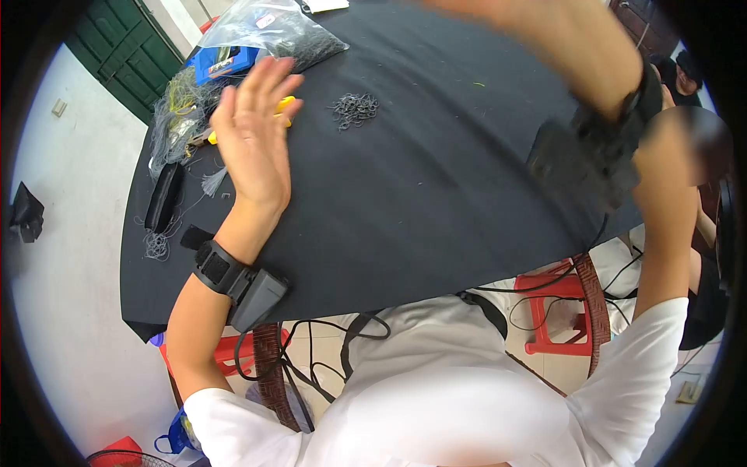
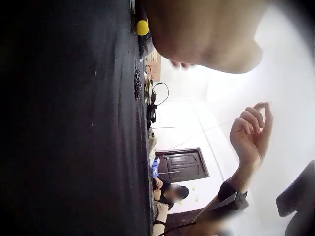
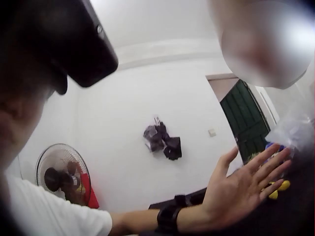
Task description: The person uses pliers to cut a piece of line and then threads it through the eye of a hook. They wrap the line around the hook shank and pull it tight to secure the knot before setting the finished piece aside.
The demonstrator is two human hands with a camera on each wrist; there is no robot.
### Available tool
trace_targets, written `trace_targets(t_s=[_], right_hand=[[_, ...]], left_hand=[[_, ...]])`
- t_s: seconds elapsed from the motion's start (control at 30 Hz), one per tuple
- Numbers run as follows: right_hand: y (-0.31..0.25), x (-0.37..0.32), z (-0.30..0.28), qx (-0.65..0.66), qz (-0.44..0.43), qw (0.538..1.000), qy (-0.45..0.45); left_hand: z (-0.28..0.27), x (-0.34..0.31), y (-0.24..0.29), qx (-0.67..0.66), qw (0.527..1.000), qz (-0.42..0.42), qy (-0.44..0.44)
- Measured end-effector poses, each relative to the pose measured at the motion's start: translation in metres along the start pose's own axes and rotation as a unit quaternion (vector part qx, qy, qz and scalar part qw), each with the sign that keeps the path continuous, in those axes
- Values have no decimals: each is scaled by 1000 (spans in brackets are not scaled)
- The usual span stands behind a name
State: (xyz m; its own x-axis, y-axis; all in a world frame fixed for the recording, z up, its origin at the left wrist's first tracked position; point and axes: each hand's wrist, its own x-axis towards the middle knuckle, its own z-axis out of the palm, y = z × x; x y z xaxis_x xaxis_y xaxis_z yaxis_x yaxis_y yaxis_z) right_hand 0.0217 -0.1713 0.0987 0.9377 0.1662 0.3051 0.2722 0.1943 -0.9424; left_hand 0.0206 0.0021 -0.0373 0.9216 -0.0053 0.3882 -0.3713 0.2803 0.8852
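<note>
My left hand (image 1: 253, 144) is raised over the left side of the black-covered table (image 1: 373, 226), its fingers straight and spread and its palm bare. Behind its fingers shows a yellow-handled tool (image 1: 288, 109), partly hidden. To the right of that hand lies a small pile of dark wiry loops (image 1: 355, 110) on the cloth. My right hand is lifted high, mostly cut off at the top of the head view. In the left wrist view the right hand (image 2: 250, 135) has bent fingers, with fingertips close together; I cannot tell whether they pinch anything.
At the back left stand a clear plastic bag (image 1: 311, 43) of dark material, a blue box (image 1: 222, 64) and tangled grey strands (image 1: 175, 117). A black case (image 1: 163, 198) lies by the left edge. Another person (image 1: 689, 82) sits at the right. Red stools (image 1: 554, 311) and cables are below.
</note>
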Motion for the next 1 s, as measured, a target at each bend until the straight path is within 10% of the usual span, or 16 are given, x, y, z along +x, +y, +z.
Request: trace_targets(t_s=[0.13, 0.43, 1.0], right_hand=[[63, -16, 3, -99, 33, 974, -203], [93, -57, -17, -22, 119, 987, -102], [123, -64, -37, -31, 150, 982, -113]], left_hand=[[-5, -4, 2, -134, 958, -168, -190], [-2, -7, 5, -172, 899, -332, -229], [4, -18, 2, 84, 932, -283, -210]])
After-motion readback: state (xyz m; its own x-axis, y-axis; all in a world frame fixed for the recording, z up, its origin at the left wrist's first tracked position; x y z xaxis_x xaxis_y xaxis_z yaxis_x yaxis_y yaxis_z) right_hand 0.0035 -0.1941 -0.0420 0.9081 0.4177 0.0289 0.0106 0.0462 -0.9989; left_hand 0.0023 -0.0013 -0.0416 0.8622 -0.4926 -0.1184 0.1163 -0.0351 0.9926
